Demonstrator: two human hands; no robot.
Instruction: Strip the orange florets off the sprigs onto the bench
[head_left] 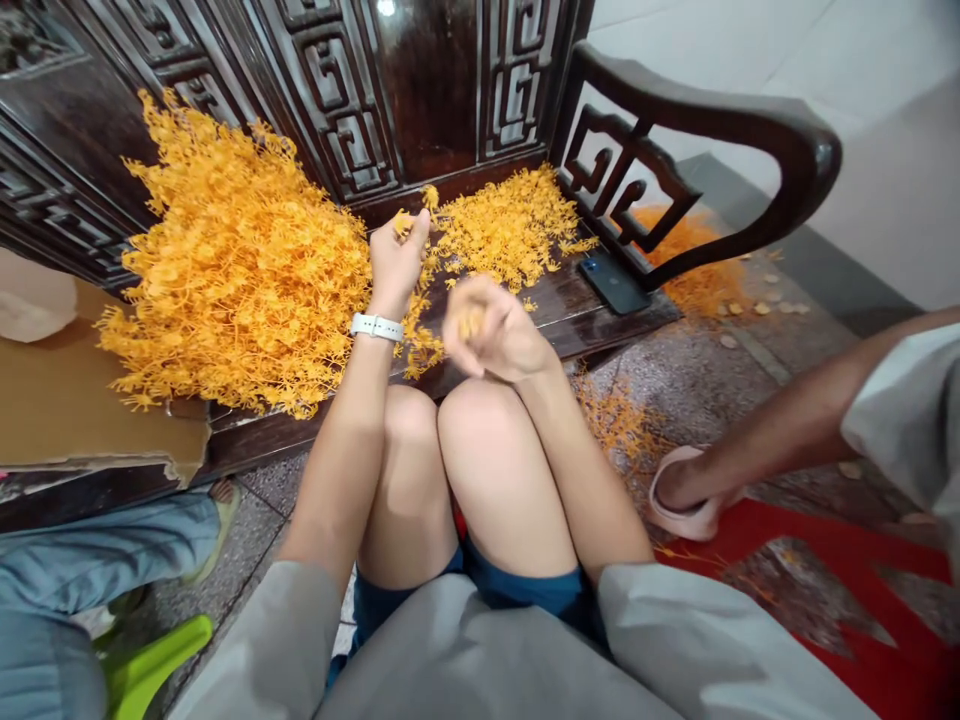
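Observation:
My left hand (399, 258), with a pale watch (377, 327) on its wrist, pinches a small orange plastic flower-like piece (430, 197) between thumb and finger. More orange shows inside its curled fingers. Lower and to the right, my right hand (495, 330) is smeared by motion, its fingers curled around small yellow-orange pieces (471, 322). A tall heap of spidery orange pieces (247, 270) rises left of my left hand. Behind my right hand lies a lower, flatter pile of similar pieces (510, 225) on the dark wooden bench seat (555, 325).
A dark phone (613, 284) lies near the carved armrest (720, 110). Orange scraps (619, 415) litter the floor. An open cardboard box (97, 390) stands at left. Another person's leg (787, 420) is at right; someone's blue trousers (112, 540) and a green plastic stool (161, 665) are lower left.

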